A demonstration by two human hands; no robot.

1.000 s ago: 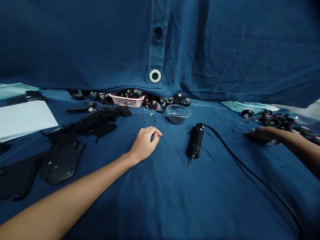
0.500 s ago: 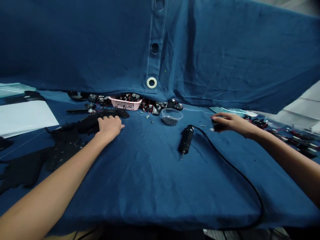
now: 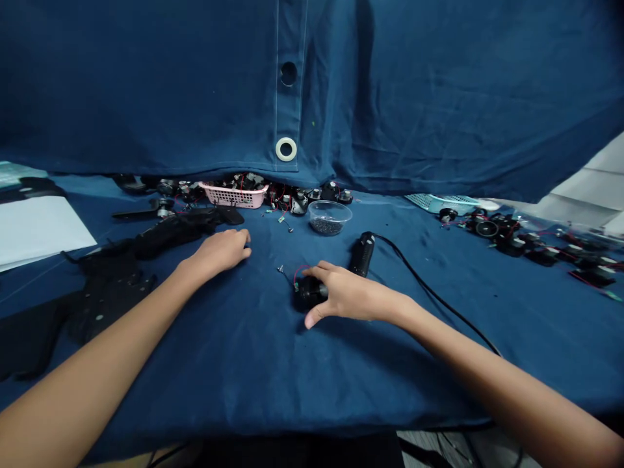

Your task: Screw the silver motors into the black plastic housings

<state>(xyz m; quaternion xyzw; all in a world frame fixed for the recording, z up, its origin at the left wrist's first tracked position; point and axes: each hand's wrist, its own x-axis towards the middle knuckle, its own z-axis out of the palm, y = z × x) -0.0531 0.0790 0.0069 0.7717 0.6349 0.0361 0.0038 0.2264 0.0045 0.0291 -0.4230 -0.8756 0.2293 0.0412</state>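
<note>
My right hand (image 3: pixel 336 292) is closed around a small black part (image 3: pixel 309 291) with thin red and dark wires, over the blue cloth in the middle. Its thumb and fingers are on either side of the part. My left hand (image 3: pixel 227 250) hangs low over the cloth, fingers bent, just right of the black molded pieces (image 3: pixel 166 234); whether anything is in it is hidden. A black corded electric screwdriver (image 3: pixel 361 255) lies behind my right hand. Beyond it stands a clear round tub (image 3: pixel 330 219) of small dark screws.
A pink basket (image 3: pixel 236 197) of wired parts stands at the back, under a hanging blue cloth (image 3: pixel 195 84). White sheets (image 3: pixel 43 227) lie at left. At right are a light blue basket (image 3: pixel 439 203) and several wired black parts (image 3: pixel 517 240).
My right hand has come from the right to the middle with the black part. My left hand has moved slightly right, off the black pieces. The view has shifted a little.
</note>
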